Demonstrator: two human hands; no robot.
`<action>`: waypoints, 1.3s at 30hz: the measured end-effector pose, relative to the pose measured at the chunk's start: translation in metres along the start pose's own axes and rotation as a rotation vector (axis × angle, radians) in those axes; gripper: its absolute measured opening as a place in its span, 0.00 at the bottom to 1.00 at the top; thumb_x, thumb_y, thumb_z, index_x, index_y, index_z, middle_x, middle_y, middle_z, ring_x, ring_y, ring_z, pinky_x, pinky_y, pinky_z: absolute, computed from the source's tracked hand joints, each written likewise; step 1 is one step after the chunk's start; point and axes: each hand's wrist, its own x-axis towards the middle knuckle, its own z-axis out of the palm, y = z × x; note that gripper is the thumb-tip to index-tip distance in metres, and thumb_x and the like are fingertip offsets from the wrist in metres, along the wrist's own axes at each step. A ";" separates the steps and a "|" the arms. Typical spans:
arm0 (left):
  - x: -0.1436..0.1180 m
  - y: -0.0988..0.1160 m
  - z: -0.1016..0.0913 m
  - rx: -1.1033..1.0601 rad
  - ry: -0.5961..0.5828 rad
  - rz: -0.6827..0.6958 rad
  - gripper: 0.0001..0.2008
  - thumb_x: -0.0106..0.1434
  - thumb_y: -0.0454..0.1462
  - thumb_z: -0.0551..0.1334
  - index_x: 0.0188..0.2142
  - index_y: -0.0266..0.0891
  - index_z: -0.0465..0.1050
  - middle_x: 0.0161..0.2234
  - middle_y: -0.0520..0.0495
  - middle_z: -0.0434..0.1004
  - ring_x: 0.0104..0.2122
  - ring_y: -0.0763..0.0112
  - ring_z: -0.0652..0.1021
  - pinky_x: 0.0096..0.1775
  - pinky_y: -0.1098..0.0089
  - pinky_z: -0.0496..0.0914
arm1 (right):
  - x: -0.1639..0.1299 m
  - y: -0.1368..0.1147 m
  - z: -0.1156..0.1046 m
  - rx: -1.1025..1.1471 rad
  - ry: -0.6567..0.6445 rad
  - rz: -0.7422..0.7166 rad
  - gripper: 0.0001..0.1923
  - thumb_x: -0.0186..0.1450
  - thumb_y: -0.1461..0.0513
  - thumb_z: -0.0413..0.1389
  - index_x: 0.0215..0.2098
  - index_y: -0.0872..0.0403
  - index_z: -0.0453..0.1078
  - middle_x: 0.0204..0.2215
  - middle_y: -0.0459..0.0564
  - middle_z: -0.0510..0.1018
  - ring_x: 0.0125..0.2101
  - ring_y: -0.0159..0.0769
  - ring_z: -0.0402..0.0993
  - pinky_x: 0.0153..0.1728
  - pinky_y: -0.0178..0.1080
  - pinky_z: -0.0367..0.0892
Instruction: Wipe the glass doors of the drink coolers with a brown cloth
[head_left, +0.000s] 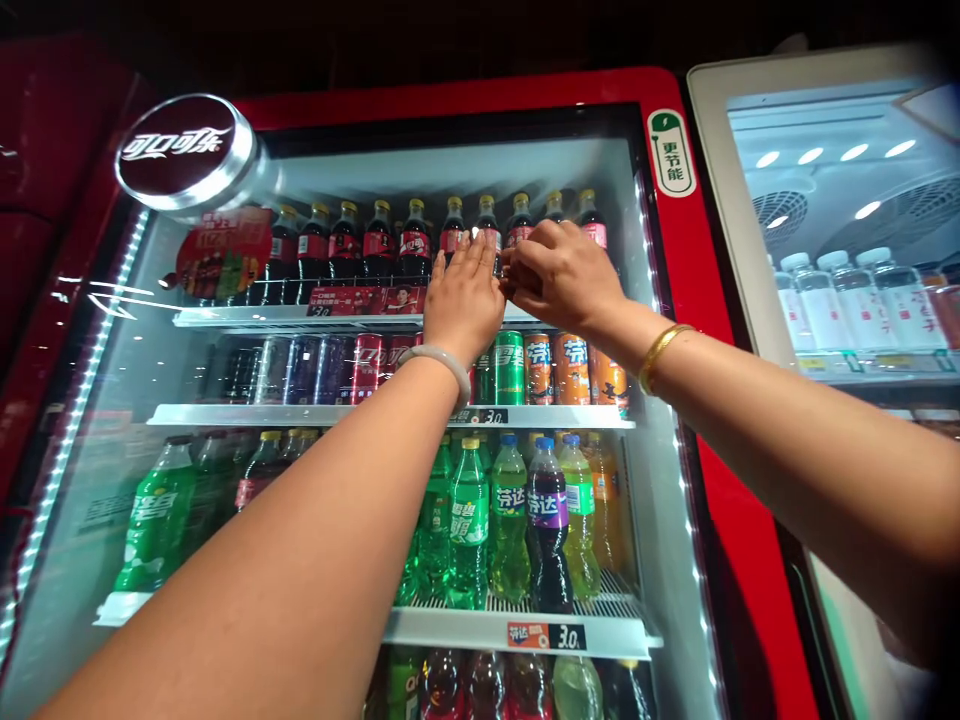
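Both my arms reach up to the top shelf (247, 318) of a red drinks fridge (675, 330). My left hand (465, 295), with a pale bangle on the wrist, is held flat with fingers pointing up against a row of dark cola bottles (375, 240). My right hand (566, 275), with a gold bangle on the wrist, has its fingers bent and meets the left fingertips in front of the bottles. Whatever lies between its fingers is hidden.
Drink cans (540, 368) fill the second shelf, with green, yellow and purple soda bottles (510, 520) on the third and more bottles below. Price tags (546, 636) sit on the shelf fronts. A white fridge with water bottles (847, 300) stands to the right.
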 end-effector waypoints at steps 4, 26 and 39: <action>0.002 0.000 0.003 0.024 -0.005 -0.002 0.31 0.70 0.35 0.49 0.73 0.40 0.57 0.74 0.46 0.57 0.75 0.59 0.55 0.75 0.50 0.46 | 0.024 0.008 0.007 -0.049 0.082 0.207 0.19 0.71 0.51 0.55 0.54 0.54 0.71 0.53 0.60 0.73 0.54 0.57 0.68 0.54 0.59 0.67; -0.011 0.005 -0.008 0.113 0.109 0.175 0.39 0.68 0.55 0.56 0.71 0.38 0.56 0.71 0.39 0.62 0.71 0.57 0.62 0.73 0.60 0.53 | 0.024 -0.032 0.031 0.374 0.279 0.402 0.25 0.75 0.65 0.35 0.60 0.50 0.67 0.55 0.53 0.79 0.55 0.39 0.76 0.56 0.46 0.71; 0.015 -0.073 -0.035 0.053 0.219 0.101 0.17 0.58 0.40 0.69 0.48 0.44 0.76 0.52 0.42 0.76 0.55 0.50 0.75 0.61 0.53 0.68 | 0.037 -0.052 0.044 0.172 0.153 0.245 0.26 0.75 0.55 0.42 0.63 0.53 0.71 0.68 0.54 0.70 0.72 0.48 0.59 0.72 0.57 0.53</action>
